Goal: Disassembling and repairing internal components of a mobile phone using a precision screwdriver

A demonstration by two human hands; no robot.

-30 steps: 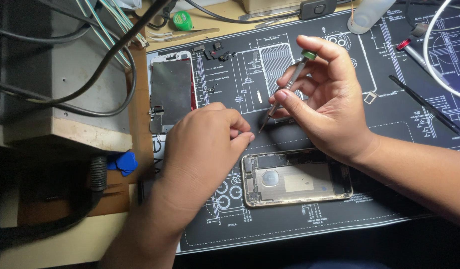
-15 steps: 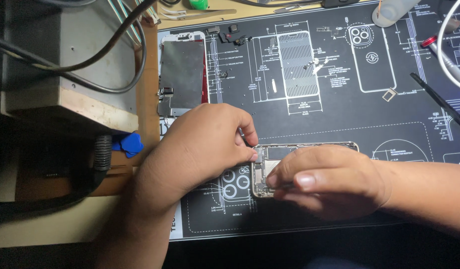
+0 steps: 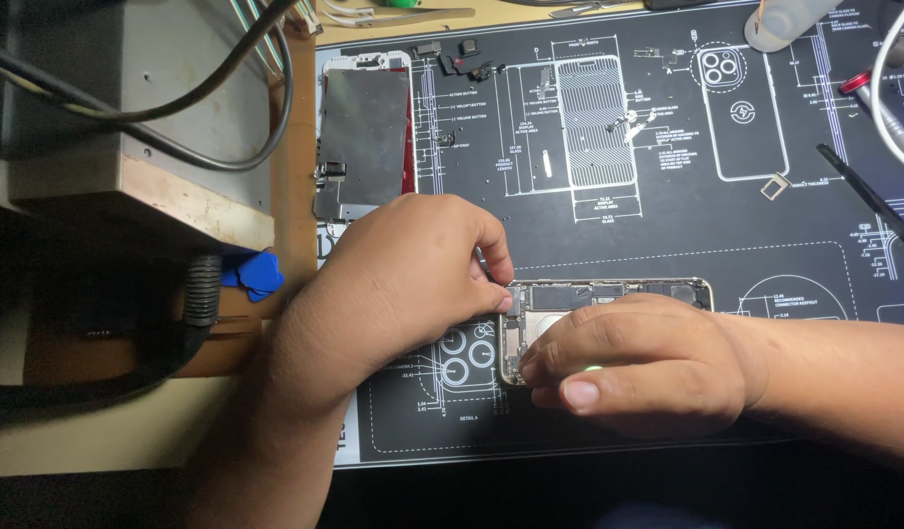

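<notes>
On the dark printed repair mat [image 3: 667, 245], an opened phone body [image 3: 609, 294] is lying under both hands: the left hand [image 3: 403, 284] is pinching its upper-left corner, while the right hand [image 3: 638, 362] is curling over it, gripping a green-tipped tool [image 3: 594, 369].

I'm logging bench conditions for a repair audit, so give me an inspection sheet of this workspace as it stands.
Surface: dark repair mat printed with white phone diagrams, lying on a tan bench.
Job's things: opened phone body, gold-edged, its insides exposed, partly covered by both hands.
Clutter: detached screen panel at the mat's upper left; small loose parts beside it; blue picks off the mat's left edge; black rod at right.
Grippers: left hand with fingers pinched at the phone's left end; right hand lying over the phone, a green glint beneath it.
Cables: black cables across the grey box; white cable at right.
Surroundings: dim; nothing else seen.
</notes>
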